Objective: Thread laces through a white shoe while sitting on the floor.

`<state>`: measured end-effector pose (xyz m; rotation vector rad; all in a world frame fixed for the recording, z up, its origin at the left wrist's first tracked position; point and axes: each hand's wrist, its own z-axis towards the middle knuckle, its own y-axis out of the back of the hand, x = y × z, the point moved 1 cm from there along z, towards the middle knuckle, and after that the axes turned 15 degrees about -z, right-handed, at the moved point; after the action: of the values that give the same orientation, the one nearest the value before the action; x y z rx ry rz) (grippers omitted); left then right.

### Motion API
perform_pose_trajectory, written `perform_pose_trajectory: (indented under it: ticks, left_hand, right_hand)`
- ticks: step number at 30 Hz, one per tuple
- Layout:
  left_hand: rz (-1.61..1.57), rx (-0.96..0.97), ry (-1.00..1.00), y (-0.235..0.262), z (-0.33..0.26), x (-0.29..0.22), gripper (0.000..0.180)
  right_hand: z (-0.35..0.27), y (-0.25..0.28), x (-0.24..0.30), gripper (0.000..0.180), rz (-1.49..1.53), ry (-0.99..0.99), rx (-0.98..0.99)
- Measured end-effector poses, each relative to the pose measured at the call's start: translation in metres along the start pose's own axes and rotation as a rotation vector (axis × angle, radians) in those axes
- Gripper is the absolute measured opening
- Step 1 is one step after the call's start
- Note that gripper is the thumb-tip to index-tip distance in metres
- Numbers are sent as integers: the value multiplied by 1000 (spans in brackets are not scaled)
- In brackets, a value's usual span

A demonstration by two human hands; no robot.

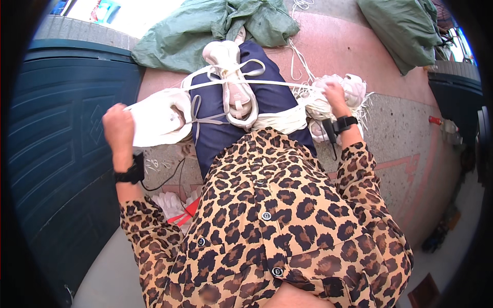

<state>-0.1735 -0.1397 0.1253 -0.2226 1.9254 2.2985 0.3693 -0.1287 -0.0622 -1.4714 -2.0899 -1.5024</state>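
- Currently, a pale shoe (239, 97) is being supported on the lap, between the thighs of the dark blue trousers (205, 136).
- Across it, a white lace (272, 82) is being stretched taut.
- One end is being gripped by the closed right hand (336, 96).
- The other is apparently being gripped by the left hand (118, 126), curled into a fist beside a white shoe (154, 120).
- White laces (280, 122) are being borne on the right thigh.

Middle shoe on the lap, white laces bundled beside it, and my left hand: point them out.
Middle shoe (238, 93): head view, middle of its upper side.
White laces (281, 121): head view, middle of the bundled strands.
Left hand (117, 123): head view, back of the hand.
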Motion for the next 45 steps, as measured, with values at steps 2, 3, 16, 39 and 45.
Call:
perform_pose_trajectory:
  ticks: [2, 3, 16, 39, 45]
  left_hand:
    - [178, -140, 169, 20, -11, 28, 13]
    - [180, -141, 173, 20, -12, 31, 13]
    - [-2252, -247, 427, 32, 11, -50, 15]
    - [-1036, 404, 452, -143, 52, -102, 37]
    - [-459, 349, 62, -146, 51, -125, 24]
  right_hand:
    - [-1, 11, -22, 25, 2, -134, 163]
    - [-2, 11, -29, 25, 5, -267, 321]
    - [-32, -124, 191, 29, -565, 1360, -26]
    - [-75, -103, 168, 33, -674, 786, 335]
    - [-75, -90, 157, 32, -608, 694, 334]
